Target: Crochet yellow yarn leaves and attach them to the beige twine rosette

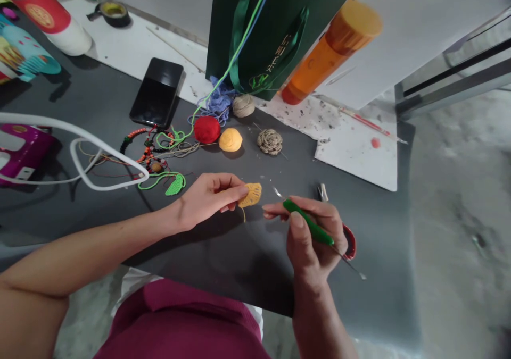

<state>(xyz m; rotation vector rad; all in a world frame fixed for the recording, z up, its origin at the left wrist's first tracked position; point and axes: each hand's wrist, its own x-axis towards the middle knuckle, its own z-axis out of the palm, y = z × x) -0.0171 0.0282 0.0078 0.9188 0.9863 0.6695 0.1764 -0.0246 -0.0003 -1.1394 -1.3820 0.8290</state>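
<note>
My left hand (211,199) pinches a small yellow crocheted leaf (251,195) between thumb and fingers, with a short yarn tail hanging below it. My right hand (309,236) grips a green-handled crochet hook (307,220), its metal tip (276,191) just right of the leaf and not touching it. Under my right hand lies a pair of scissors with a red handle (349,241), partly hidden, the blades (322,192) showing above my fingers. A finished green crocheted leaf (175,184) lies left of my left hand.
Red (207,130) and yellow (230,140) yarn balls, a twine ball (243,105), a coiled twine rose (270,141) and beaded cords (143,146) lie on the dark mat (239,258). A phone (157,92), green bag (275,29) and orange bottle (331,50) stand beyond.
</note>
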